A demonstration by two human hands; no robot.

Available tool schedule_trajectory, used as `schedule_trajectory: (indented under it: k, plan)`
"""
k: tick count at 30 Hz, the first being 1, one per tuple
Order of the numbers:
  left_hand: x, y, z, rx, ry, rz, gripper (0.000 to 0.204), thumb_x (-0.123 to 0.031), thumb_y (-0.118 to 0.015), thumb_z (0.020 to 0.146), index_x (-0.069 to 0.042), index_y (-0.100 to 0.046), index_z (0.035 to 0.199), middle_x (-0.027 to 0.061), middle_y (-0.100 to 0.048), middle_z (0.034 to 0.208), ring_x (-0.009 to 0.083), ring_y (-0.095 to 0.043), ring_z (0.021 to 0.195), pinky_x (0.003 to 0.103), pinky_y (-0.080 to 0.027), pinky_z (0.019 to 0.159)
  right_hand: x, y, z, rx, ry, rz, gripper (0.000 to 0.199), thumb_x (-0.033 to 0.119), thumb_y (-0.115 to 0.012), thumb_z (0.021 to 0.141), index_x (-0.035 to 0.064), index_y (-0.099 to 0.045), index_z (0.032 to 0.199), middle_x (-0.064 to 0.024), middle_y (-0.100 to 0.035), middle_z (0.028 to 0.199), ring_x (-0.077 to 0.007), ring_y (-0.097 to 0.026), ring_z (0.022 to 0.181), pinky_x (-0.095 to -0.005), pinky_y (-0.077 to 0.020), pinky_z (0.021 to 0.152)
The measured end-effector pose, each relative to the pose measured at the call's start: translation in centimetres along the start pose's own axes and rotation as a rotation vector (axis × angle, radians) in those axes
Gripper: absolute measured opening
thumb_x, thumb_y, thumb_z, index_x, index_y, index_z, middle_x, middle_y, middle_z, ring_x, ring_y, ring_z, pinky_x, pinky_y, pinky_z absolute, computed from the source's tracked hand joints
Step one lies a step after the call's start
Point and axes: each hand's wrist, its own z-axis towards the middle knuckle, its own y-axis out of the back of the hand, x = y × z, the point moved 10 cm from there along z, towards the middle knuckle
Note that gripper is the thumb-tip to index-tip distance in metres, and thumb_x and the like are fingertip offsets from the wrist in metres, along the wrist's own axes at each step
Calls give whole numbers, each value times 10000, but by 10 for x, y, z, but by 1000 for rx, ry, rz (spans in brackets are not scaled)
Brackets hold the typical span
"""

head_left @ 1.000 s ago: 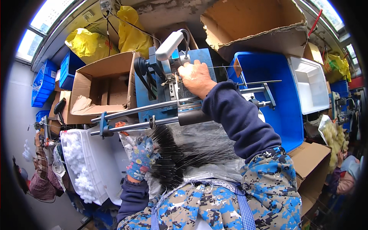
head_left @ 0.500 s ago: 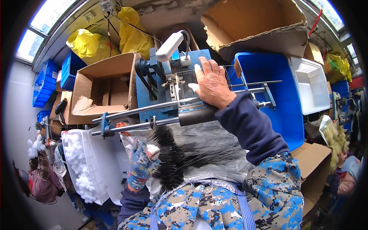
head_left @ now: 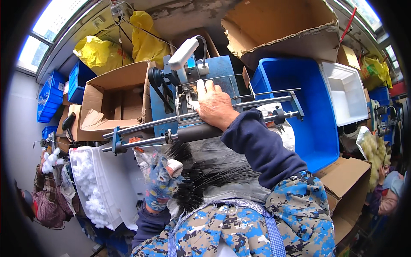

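My bare right hand [head_left: 216, 103], with white wraps on its thumb and a finger, lies over the sliding carriage of a blue bench machine [head_left: 220, 70]. Its fingers are stretched forward over the carriage plate. Below the wrist, a dark sleeve [head_left: 199, 133] rides on the front steel rail [head_left: 147, 142]. My left hand [head_left: 160, 182], in a blue patterned glove with white wrapping at the thumb, is closed beside a bundle of long black bristle-like strands [head_left: 192, 182] on my lap. Whatever its fingers hold is hidden.
Beyond the rails' right end stands a deep blue bin [head_left: 314, 115], with a white tub [head_left: 344, 94] beside it. An open cardboard box [head_left: 96, 100] is left of the machine. A white bin [head_left: 115, 184] with fluffy white clumps sits at left. Other people work at both edges.
My right hand has moved left along the rails, and the carriage with its dark sleeve and upright brown plate has slid left too. My left hand has hardly moved.
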Motion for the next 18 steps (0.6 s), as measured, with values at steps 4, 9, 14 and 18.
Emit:
schedule_trajectory:
  k: [4, 9, 14, 18]
  plan:
    - [-3, -5, 4, 34, -7, -44, 307, 31, -687, 615, -97, -630, 888, 93, -599, 778, 283, -595, 706, 362, -465, 624, 21, -5, 5, -52, 67, 32, 616, 354, -635, 774, -87, -444, 1159, -188, -511, 942, -291, -571, 787, -359, -512, 649]
    - [31, -10, -14, 79, 185, -153, 306, -14, -690, 650, -63, -618, 943, 129, -595, 911, 274, -603, 784, 349, -488, 668, -20, 10, -6, 58, 63, -33, 615, 315, -640, 769, -95, -441, 1182, -213, -479, 1010, -323, -559, 842, -364, -490, 733]
    - [24, -6, -12, 30, 105, -83, 338, 29, -666, 667, -40, -598, 990, 145, -580, 940, 274, -596, 790, 326, -487, 654, -41, 52, 0, -105, 108, -221, 348, 203, -665, 706, 17, -581, 987, -95, -486, 982, -252, -469, 925, -390, -364, 739]
    - [49, -31, -16, 95, 483, -503, 276, -14, -669, 704, -28, -602, 971, 158, -589, 931, 263, -606, 773, 342, -490, 658, -66, 51, 17, -72, 92, -358, 141, 103, -543, 758, 71, -630, 863, -108, -593, 953, -252, -532, 937, -410, -371, 745]
